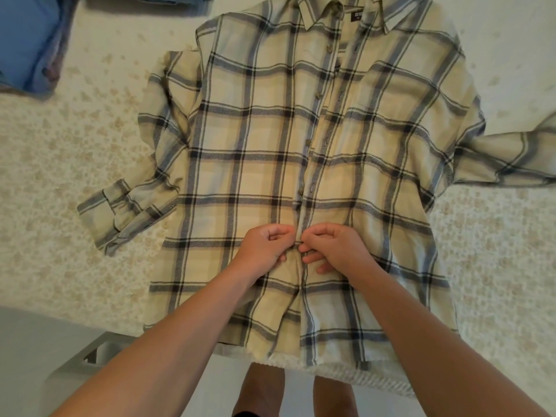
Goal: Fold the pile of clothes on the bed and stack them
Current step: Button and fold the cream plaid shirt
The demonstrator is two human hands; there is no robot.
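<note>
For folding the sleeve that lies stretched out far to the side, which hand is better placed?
Probably the right hand: the beige plaid shirt has its long sleeve stretched out on that side. The left hand would need to cross over. Both now pinch the button placket.

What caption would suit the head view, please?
Both hands, left and right, pinch the plaid shirt's placket on the bed.

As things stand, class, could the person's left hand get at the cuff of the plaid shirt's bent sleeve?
Probably yes. The left hand pinches the plaid shirt at its placket, but the cuff lies uncovered on the bedspread on that same side, with nothing between them.
</note>
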